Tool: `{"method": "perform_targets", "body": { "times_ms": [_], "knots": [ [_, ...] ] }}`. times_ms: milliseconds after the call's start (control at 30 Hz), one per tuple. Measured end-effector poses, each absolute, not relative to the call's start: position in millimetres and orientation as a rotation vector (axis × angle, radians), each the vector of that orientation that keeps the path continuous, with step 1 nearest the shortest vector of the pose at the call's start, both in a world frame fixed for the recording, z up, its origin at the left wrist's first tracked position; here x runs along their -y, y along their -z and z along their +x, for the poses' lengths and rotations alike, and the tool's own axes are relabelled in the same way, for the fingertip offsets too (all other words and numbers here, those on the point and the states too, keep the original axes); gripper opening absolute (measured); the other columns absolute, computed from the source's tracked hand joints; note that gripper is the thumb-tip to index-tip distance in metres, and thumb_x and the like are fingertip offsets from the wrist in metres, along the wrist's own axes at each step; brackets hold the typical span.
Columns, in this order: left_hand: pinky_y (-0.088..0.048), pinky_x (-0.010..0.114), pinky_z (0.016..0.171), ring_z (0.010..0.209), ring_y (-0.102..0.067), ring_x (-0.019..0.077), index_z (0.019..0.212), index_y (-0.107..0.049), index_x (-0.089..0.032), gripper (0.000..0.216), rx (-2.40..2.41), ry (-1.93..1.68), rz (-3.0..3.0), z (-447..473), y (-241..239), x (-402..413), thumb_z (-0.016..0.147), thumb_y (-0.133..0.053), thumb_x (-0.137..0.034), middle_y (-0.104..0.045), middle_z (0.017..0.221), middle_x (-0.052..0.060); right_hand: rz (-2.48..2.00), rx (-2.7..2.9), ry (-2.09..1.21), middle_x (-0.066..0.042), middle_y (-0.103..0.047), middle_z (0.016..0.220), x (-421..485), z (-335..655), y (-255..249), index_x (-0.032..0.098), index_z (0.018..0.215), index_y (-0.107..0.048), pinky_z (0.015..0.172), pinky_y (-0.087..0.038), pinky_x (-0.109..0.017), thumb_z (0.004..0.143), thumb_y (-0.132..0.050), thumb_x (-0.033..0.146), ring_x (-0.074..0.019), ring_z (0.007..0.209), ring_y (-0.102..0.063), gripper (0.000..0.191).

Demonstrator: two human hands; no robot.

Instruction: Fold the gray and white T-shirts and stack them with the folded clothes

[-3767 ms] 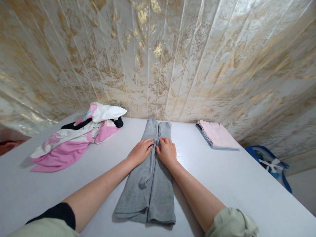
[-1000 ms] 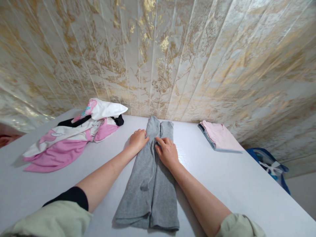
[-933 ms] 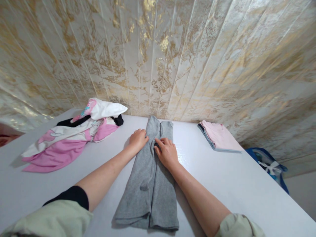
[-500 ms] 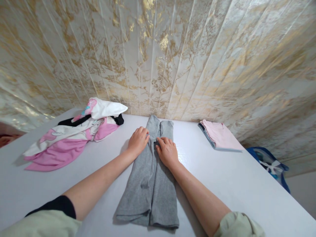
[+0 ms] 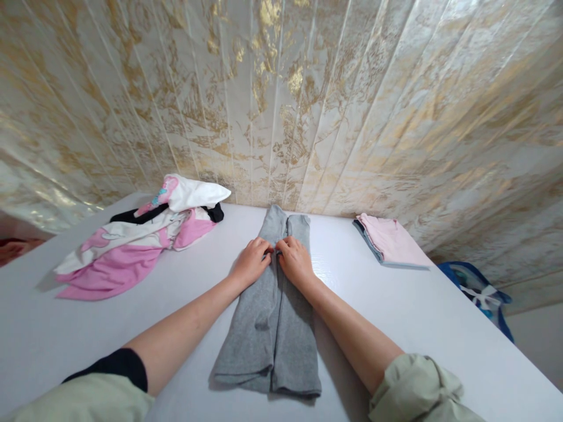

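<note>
A grey knit garment (image 5: 269, 328), folded lengthwise, lies on the white table (image 5: 422, 328) and runs from the near edge to the wall. My left hand (image 5: 251, 262) and my right hand (image 5: 294, 261) rest side by side on its far half. Their fingertips meet at the middle crease, curled and pinching the grey fabric there.
A loose heap of pink, white and black clothes (image 5: 136, 240) lies at the far left. A folded pink garment on a grey one (image 5: 387, 240) sits at the far right by the wall. A blue bag (image 5: 477, 290) stands on the floor past the table's right edge.
My left hand slid right from the garment's left edge to the middle crease, meeting my right hand. The right hand shifted slightly farther away.
</note>
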State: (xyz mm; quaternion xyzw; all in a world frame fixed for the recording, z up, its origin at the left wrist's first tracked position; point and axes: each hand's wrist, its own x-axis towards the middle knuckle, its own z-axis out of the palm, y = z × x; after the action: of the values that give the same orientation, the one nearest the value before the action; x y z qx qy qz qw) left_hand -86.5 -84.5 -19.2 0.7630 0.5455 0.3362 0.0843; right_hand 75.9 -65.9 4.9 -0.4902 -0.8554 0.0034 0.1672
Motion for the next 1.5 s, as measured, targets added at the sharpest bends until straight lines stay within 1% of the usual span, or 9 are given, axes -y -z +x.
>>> {"method": "perform_targets", "body": {
  "times_ms": [267,567,733,867,933,1033,1267,1367,1500],
  "knots": [
    [-0.045,0.035,0.090,0.099,-0.054,0.0205,0.084,-0.061,-0.022,0.027,-1.475,-0.865,2.407,-93.3,9.4,109.1,0.076,-0.046,-0.001,-0.058,0.101,0.004,-1.438,2.369,-0.081,-0.006,-0.061,0.099,50.1,77.7,-2.9,0.020,0.098,-0.065,0.084,-0.040,-0.027,0.082,-0.041,0.003,-0.0193,0.095,-0.052,0.033],
    [-0.042,0.036,0.091,0.100,-0.055,0.0212,0.093,-0.062,-0.022,0.024,-1.409,-0.574,2.452,-108.9,-19.0,189.4,0.083,-0.046,-0.006,-0.063,0.101,0.005,-1.251,2.423,-0.215,-0.009,-0.057,0.120,96.2,104.0,-35.7,0.019,0.115,-0.061,0.096,-0.041,-0.030,0.087,-0.052,0.012,-0.0190,0.110,-0.055,0.030],
    [-0.044,0.032,0.087,0.097,-0.057,0.0196,0.097,-0.063,-0.022,0.019,-1.282,-0.480,2.372,-105.6,-35.1,230.7,0.090,-0.046,-0.015,-0.063,0.099,0.004,-1.246,2.520,-0.471,-0.004,-0.061,0.104,172.2,128.4,-49.1,0.023,0.104,-0.065,0.081,-0.047,-0.026,0.090,-0.051,0.014,-0.0149,0.090,-0.062,0.022],
    [-0.045,0.032,0.084,0.097,-0.057,0.0210,0.101,-0.060,-0.023,0.014,-1.222,-0.387,2.359,-90.1,-31.1,261.6,0.087,-0.059,-0.026,-0.062,0.101,0.004,-1.153,2.525,-0.697,-0.002,-0.061,0.095,234.7,142.7,-43.3,0.025,0.101,-0.066,0.075,-0.048,-0.026,0.088,-0.055,0.016,-0.0146,0.083,-0.061,0.019],
    [-0.044,0.035,0.085,0.099,-0.056,0.0232,0.098,-0.059,-0.021,0.015,-1.295,-0.376,2.384,-82.5,-25.7,270.0,0.084,-0.063,-0.026,-0.061,0.104,0.005,-1.114,2.550,-0.680,-0.003,-0.062,0.098,257.2,144.9,-36.4,0.026,0.107,-0.065,0.079,-0.048,-0.030,0.083,-0.062,0.016,-0.0174,0.089,-0.059,0.026],
    [-0.043,0.037,0.086,0.097,-0.056,0.0234,0.088,-0.056,-0.020,0.003,-1.374,-0.424,2.419,-75.6,-21.7,273.5,0.086,-0.057,-0.018,-0.060,0.099,0.005,-1.132,2.546,-0.535,-0.006,-0.062,0.105,275.4,142.7,-23.6,0.026,0.115,-0.062,0.083,-0.048,-0.036,0.079,-0.066,0.012,-0.0213,0.095,-0.057,0.039],
    [-0.046,0.032,0.087,0.096,-0.058,0.0194,0.085,-0.053,-0.021,0.013,-1.182,-0.510,2.351,-76.1,-27.3,286.4,0.082,-0.050,-0.009,-0.063,0.102,0.003,-1.130,2.380,-0.428,-0.005,-0.064,0.095,277.1,137.1,-5.2,0.025,0.102,-0.068,0.078,-0.048,-0.035,0.088,-0.057,0.012,-0.0196,0.089,-0.057,0.022],
    [-0.045,0.033,0.094,0.105,-0.058,0.0195,0.094,-0.056,-0.023,0.016,-1.168,-0.543,2.313,-78.4,-26.7,293.9,0.083,-0.053,-0.012,-0.063,0.114,0.004,-1.092,2.309,-0.453,-0.005,-0.065,0.092,278.8,137.8,-3.0,0.025,0.100,-0.068,0.076,-0.048,-0.033,0.090,-0.054,0.013,-0.0185,0.086,-0.058,0.021],
    [-0.043,0.036,0.103,0.119,-0.054,0.0200,0.116,-0.056,-0.024,0.025,-1.264,-0.639,2.295,-83.9,-26.7,287.2,0.092,-0.052,-0.026,-0.060,0.127,0.006,-1.046,2.259,-0.480,-0.004,-0.065,0.091,283.2,139.0,-2.6,0.026,0.102,-0.066,0.074,-0.048,-0.033,0.093,-0.051,0.016,-0.0180,0.085,-0.059,0.020]
  ]
}}
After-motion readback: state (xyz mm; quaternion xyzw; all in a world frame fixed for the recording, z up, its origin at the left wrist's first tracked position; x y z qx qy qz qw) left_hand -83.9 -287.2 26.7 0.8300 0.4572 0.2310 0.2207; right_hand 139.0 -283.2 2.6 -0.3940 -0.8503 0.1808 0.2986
